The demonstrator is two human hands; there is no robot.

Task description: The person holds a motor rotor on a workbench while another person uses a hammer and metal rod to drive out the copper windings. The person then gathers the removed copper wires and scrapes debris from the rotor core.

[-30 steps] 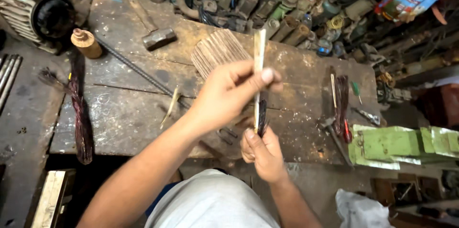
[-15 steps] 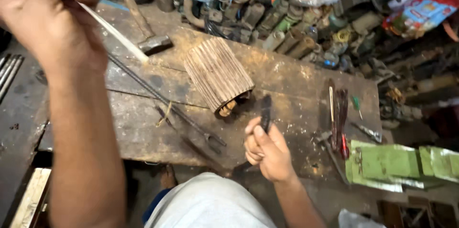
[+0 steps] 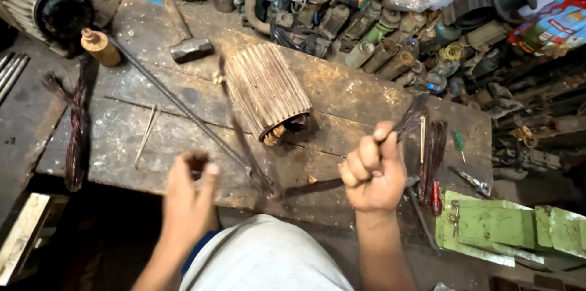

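Gripping a dark bundle of wire strands (image 3: 410, 121), the right hand (image 3: 372, 172) is closed in a fist around it at about four o'clock from the ribbed laminated core (image 3: 267, 89) that lies on its side in the middle of the desk (image 3: 140, 138); the bundle pokes up past the knuckles toward one o'clock, and a dark streak, blurred by motion, runs from the fist toward the near edge of the desk. A second ago this hand was low and close to the body with a short dark piece in it; now it sits higher and further right, so the strands look freshly pulled clear of the core. The left hand (image 3: 190, 196), which half a second ago was flung far up at ten o'clock with a pale strip, has dropped to seven o'clock of the core, fingers pinched together on something small and dark that I cannot make out. The pale strip is no longer in either hand. Copper-coloured ends show at the near mouth of the core. Further out, a long steel rod (image 3: 177, 105) crosses the desk diagonally, a hammer (image 3: 183, 38) lies at eleven o'clock, a twisted wire hank (image 3: 76, 132) rests at nine o'clock, and green metal pieces (image 3: 494, 227) sit at four o'clock.
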